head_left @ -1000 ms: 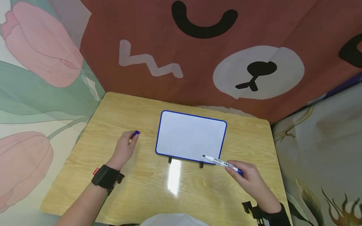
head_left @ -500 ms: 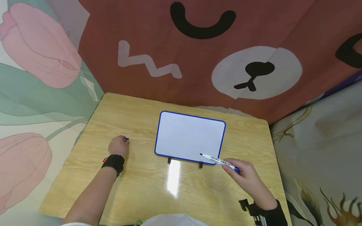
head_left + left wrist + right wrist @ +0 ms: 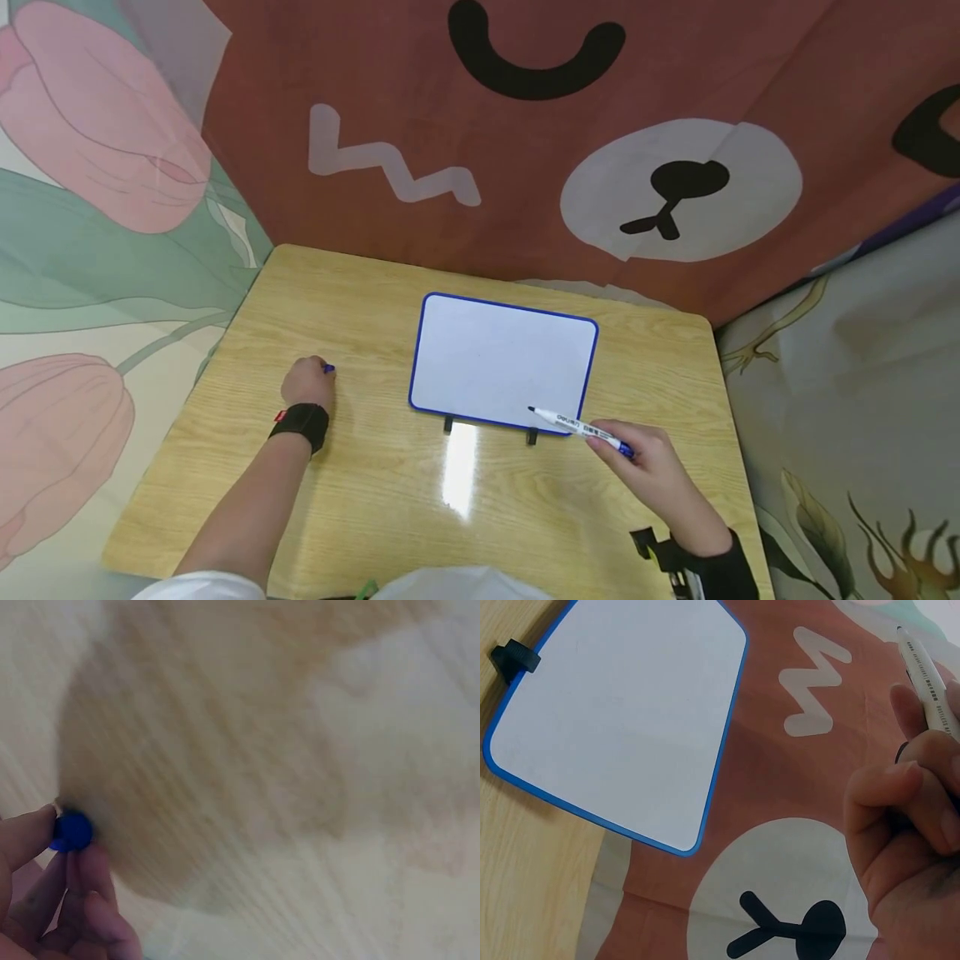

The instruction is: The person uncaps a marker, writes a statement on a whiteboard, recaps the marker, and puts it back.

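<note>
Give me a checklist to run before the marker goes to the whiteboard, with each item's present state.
1. Marker uncapped: ok, its dark tip is exposed.
2. Marker held: ok, in the right grip.
3. Blue cap accounted for: ok, pinched in the left grip.
4. Whiteboard free of writing: ok, none visible.
5. Tip touching the whiteboard: not ok, the right wrist view shows them apart.
6. Black feet holding the whiteboard firmly: cannot tell.
</note>
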Demonstrator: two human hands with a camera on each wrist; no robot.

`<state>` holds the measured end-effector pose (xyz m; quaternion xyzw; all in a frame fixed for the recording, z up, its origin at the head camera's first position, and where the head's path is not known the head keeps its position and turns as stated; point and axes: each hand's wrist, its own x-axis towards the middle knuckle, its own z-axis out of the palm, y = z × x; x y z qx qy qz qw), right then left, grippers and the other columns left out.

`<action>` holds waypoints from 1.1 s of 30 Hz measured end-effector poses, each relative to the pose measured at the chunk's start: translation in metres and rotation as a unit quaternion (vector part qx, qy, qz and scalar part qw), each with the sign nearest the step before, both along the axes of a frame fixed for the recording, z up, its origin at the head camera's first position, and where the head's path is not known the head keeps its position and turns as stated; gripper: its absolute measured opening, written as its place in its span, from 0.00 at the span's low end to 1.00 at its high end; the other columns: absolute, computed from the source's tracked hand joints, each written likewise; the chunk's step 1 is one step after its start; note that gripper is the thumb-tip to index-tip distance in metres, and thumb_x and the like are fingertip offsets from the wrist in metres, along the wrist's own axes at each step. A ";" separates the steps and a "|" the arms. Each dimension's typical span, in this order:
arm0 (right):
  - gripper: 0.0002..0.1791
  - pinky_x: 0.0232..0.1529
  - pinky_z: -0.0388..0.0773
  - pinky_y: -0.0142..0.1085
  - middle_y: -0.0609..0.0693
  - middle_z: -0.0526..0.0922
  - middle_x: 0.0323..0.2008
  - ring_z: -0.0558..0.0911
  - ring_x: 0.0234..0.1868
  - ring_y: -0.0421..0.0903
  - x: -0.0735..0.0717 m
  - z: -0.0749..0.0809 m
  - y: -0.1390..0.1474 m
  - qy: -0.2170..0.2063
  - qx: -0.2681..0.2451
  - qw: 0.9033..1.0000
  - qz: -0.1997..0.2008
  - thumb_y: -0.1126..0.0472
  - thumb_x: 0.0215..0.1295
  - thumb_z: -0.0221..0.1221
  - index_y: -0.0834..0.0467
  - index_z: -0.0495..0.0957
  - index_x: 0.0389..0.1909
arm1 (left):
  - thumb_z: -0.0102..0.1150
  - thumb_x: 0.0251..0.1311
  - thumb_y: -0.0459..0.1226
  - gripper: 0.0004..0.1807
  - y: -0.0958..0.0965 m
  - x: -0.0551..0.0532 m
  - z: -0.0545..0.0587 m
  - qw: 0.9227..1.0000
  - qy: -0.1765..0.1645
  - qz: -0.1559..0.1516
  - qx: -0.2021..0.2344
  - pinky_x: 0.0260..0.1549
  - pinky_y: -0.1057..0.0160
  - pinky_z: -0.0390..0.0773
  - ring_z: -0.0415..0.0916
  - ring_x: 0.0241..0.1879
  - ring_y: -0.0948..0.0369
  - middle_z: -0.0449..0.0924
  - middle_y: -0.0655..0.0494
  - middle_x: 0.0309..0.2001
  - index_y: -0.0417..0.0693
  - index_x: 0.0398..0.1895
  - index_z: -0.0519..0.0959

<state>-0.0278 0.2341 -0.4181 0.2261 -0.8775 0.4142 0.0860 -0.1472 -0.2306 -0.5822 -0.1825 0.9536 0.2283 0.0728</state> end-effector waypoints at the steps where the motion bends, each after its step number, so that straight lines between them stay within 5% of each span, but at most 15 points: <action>1: 0.14 0.14 0.63 0.20 0.40 0.74 0.19 0.65 0.17 0.28 0.000 0.000 0.000 0.000 0.000 1.000 -0.002 0.77 0.50 0.64 0.60 0.83 0.36 | 0.54 0.65 0.39 0.15 0.000 0.000 -0.001 1.000 0.003 0.002 0.002 0.35 0.46 0.79 0.78 0.43 0.41 0.78 0.37 0.42 0.36 0.45 0.79; 10: 0.11 0.14 0.62 0.20 0.42 0.72 0.17 0.63 0.17 0.28 0.006 0.027 -0.017 -0.001 -0.014 1.000 0.000 0.81 0.49 0.62 0.65 0.81 0.32 | 0.58 0.62 0.40 0.18 -0.001 0.001 -0.010 0.999 0.023 0.014 0.028 0.36 0.46 0.79 0.77 0.44 0.39 0.76 0.36 0.44 0.37 0.51 0.76; 16: 0.12 0.13 0.62 0.20 0.41 0.71 0.17 0.63 0.17 0.28 0.003 0.006 -0.005 -0.007 -0.004 1.000 -0.004 0.79 0.50 0.62 0.63 0.82 0.34 | 0.59 0.62 0.42 0.23 0.002 0.001 -0.008 0.999 0.035 0.010 0.034 0.40 0.44 0.78 0.74 0.47 0.39 0.73 0.35 0.47 0.37 0.55 0.73; 20: 0.12 0.13 0.62 0.20 0.40 0.72 0.18 0.63 0.16 0.29 0.001 -0.003 0.001 -0.008 -0.009 1.000 0.000 0.77 0.52 0.63 0.61 0.83 0.36 | 0.58 0.63 0.43 0.24 0.013 0.000 0.001 0.996 0.077 -0.003 0.050 0.49 0.40 0.71 0.68 0.53 0.39 0.70 0.36 0.53 0.39 0.59 0.71; 23: 0.13 0.13 0.63 0.20 0.40 0.74 0.19 0.64 0.16 0.29 0.000 -0.004 0.001 -0.006 -0.013 1.000 -0.003 0.76 0.52 0.63 0.59 0.83 0.37 | 0.56 0.64 0.43 0.24 0.028 -0.004 0.010 0.987 0.125 -0.028 0.100 0.51 0.41 0.70 0.66 0.55 0.41 0.68 0.37 0.55 0.40 0.59 0.71; 27: 0.13 0.15 0.65 0.21 0.43 0.76 0.21 0.67 0.18 0.30 -0.003 -0.007 -0.003 0.014 -0.027 1.000 -0.008 0.77 0.51 0.63 0.61 0.83 0.37 | 0.51 0.68 0.39 0.22 0.050 -0.013 0.019 0.964 0.168 -0.078 0.191 0.49 0.46 0.74 0.70 0.53 0.44 0.70 0.37 0.54 0.36 0.61 0.69; 29: 0.14 0.16 0.65 0.21 0.44 0.77 0.21 0.67 0.18 0.30 -0.004 -0.007 -0.006 0.018 -0.032 0.999 -0.012 0.79 0.50 0.63 0.63 0.83 0.37 | 0.48 0.69 0.37 0.22 0.062 -0.018 0.022 0.954 0.165 -0.101 0.228 0.50 0.48 0.75 0.71 0.53 0.44 0.71 0.37 0.54 0.35 0.62 0.68; 33: 0.13 0.16 0.68 0.23 0.48 0.79 0.23 0.70 0.20 0.32 -0.005 0.001 -0.017 -0.006 -0.045 0.999 -0.020 0.79 0.53 0.60 0.67 0.82 0.39 | 0.41 0.72 0.37 0.22 0.083 -0.022 0.027 0.942 0.107 -0.125 0.292 0.56 0.50 0.73 0.73 0.55 0.45 0.75 0.37 0.56 0.34 0.65 0.65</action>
